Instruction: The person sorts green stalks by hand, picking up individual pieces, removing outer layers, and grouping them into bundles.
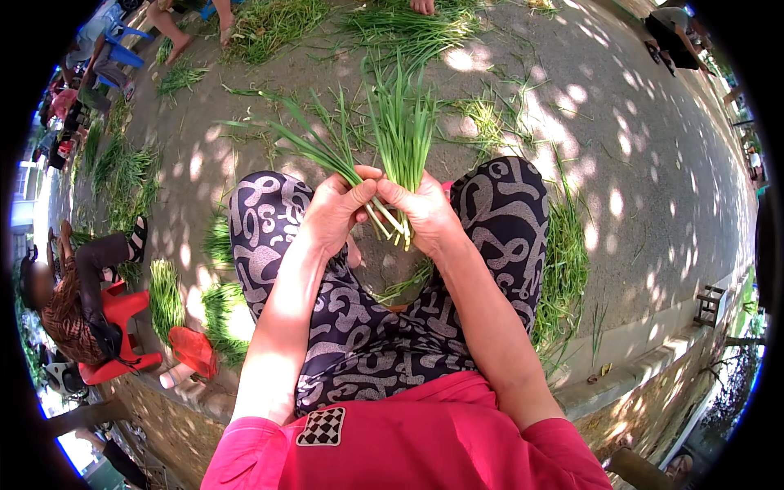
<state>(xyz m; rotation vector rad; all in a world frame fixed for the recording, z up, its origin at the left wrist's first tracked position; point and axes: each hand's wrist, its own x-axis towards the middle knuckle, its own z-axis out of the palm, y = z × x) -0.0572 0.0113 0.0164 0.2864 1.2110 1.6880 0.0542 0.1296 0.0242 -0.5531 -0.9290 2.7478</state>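
My left hand [334, 205] is closed around a small bunch of long green stalks [315, 150], which look like garlic chives. Their pale cut ends point down between my knees, and the leaves fan out to the upper left. A thicker bunch of the same greens [401, 125] stands nearly straight away from me, with my right hand [422, 211] gripping it near the pale base. The two thumbs almost meet, and the stalk ends of both bunches lie close together. Part of the left fingers is hidden behind the stalks.
Loose greens [410, 30] lie ahead on the pavement, beside another person's hand [422, 6]. A heap of greens [560, 269] lies by my right knee. At left are a tidy bundle [165, 300], a red plastic bag [193, 350] and a seated person on a red chair [122, 306].
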